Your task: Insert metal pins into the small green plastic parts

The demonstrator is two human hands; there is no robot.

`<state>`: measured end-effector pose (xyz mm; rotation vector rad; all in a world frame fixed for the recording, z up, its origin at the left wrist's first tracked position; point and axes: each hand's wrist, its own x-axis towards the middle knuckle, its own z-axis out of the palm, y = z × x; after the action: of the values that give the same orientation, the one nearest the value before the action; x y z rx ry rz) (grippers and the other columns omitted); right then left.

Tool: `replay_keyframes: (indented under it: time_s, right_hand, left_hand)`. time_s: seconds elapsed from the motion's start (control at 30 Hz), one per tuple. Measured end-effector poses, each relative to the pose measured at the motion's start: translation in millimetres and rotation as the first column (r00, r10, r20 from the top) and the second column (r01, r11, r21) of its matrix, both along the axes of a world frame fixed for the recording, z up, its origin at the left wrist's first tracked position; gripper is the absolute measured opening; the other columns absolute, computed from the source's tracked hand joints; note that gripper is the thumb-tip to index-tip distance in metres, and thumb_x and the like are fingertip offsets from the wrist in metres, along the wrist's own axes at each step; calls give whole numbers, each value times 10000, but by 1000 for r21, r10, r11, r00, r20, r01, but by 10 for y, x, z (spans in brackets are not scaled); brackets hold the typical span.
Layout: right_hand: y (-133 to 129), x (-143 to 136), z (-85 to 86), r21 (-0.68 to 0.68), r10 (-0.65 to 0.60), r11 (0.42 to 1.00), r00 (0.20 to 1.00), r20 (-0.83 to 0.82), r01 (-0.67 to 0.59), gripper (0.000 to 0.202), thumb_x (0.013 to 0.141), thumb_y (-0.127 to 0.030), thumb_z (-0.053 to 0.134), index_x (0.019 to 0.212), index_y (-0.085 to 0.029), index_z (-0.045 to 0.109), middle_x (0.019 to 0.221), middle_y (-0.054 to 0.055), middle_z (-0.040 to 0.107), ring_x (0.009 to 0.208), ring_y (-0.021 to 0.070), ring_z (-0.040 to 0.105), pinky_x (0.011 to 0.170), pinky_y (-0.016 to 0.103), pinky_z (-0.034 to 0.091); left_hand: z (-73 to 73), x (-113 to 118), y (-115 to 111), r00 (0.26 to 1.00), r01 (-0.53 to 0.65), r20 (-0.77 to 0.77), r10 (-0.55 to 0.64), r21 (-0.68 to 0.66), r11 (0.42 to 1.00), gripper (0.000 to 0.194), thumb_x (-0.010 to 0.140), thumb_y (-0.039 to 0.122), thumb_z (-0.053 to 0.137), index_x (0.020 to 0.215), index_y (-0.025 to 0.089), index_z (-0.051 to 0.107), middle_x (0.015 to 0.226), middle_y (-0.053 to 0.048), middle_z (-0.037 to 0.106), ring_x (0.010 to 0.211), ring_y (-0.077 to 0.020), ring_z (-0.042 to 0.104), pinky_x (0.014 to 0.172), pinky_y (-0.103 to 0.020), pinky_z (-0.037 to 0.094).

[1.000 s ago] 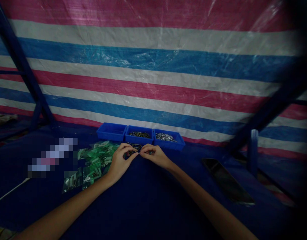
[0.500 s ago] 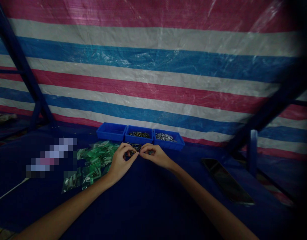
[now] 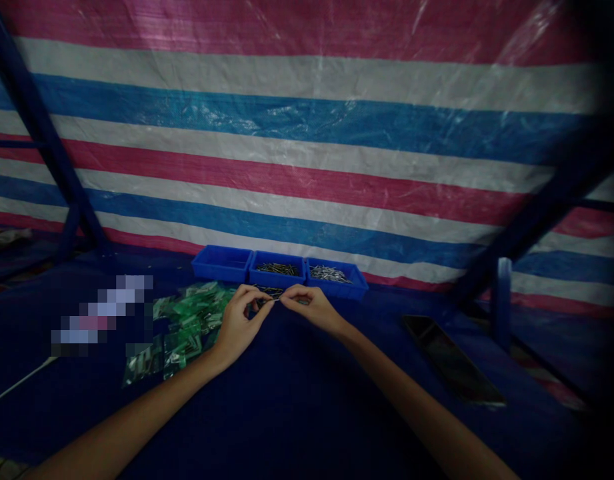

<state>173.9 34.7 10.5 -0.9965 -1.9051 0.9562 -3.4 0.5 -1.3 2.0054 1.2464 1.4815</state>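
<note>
My left hand (image 3: 241, 323) and my right hand (image 3: 313, 309) meet fingertip to fingertip over the blue table. Both pinch a small, thin, light metal piece (image 3: 276, 299) that spans the gap between them; its exact kind is too small to make out. Just behind the fingers lies a loose heap of dark, brassy slim metal pieces (image 3: 271, 291), partly hidden by my hands. To the left of my left hand is a pile of small clear and green plastic bags (image 3: 199, 310) with slim pieces inside.
Three blue bins stand in a row behind my hands: an empty left bin (image 3: 221, 275), a middle bin (image 3: 277, 279) with brassy pieces and a right bin (image 3: 357, 289) with silvery ones. A phone (image 3: 451, 357) lies at right. A cable (image 3: 21, 381) runs at left. Striped sheeting (image 3: 307, 153) hangs behind.
Between my fingertips the thin light piece now shows more plainly. My right fingers have closed in, and the dark gap inside them has shrunk. The bags and bins stay put.
</note>
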Motion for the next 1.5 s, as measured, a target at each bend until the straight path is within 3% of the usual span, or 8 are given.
replay_keyframes:
  time_s: [0.13,0.2,0.47,0.63,0.77,1.1,1.5]
  right_hand:
    - [-41,-6,11,-18,158,987,985,71,-157,154,715,-327,621,743,-183,669,782,16,633,723,124,571,677,266,453]
    - [-51,-6,31,-26,180,984,981,73,-179,154,717,-330,619,750,-189,671,787,11,633,723,122,571,672,263,455]
    - [-5,13,65,-56,12,998,999,-51,-14,167,710,-329,621,754,-177,674,779,19,646,701,119,577,687,276,457]
    - [-17,-5,19,-179,-28,984,997,-68,16,198,710,-339,620,789,-166,676,696,9,633,565,90,533,524,224,428]
    - [-32,-13,29,-199,-30,980,996,-82,14,214,698,-354,628,795,-170,680,711,14,642,565,90,534,484,206,410]
    - [-6,-10,9,-165,-13,986,995,-104,-4,203,693,-342,639,787,-168,682,765,27,668,654,119,590,645,272,463]
    - [16,8,-14,-151,-17,989,996,-83,4,210,693,-348,637,788,-165,675,769,30,668,662,123,590,659,281,460]
  left_hand:
    - [-4,8,-6,1000,15,11,-15,14,1000,110,774,255,544,777,169,613,815,-26,521,652,-105,498,575,-232,405]
    - [-3,9,-5,1000,15,9,-15,24,1000,102,773,246,541,768,167,605,813,-25,520,643,-103,494,572,-232,403]
    - [-7,15,-15,997,19,-78,-17,28,999,63,746,206,548,778,183,598,810,-18,515,655,-112,499,590,-237,409]
    - [-41,12,17,992,-5,-123,4,-5,1000,72,740,214,554,785,192,605,812,-16,525,663,-120,503,617,-252,420]
    - [-65,0,44,990,-24,-141,23,-3,1000,74,731,213,558,786,191,601,799,-12,526,651,-121,500,609,-253,420]
    - [-89,5,41,989,-21,-150,18,-19,1000,70,746,213,541,793,196,589,793,-6,524,653,-123,504,615,-253,420]
    - [-34,11,17,993,-17,-115,12,-39,999,50,742,189,536,771,183,576,785,-8,518,656,-121,495,614,-250,410]
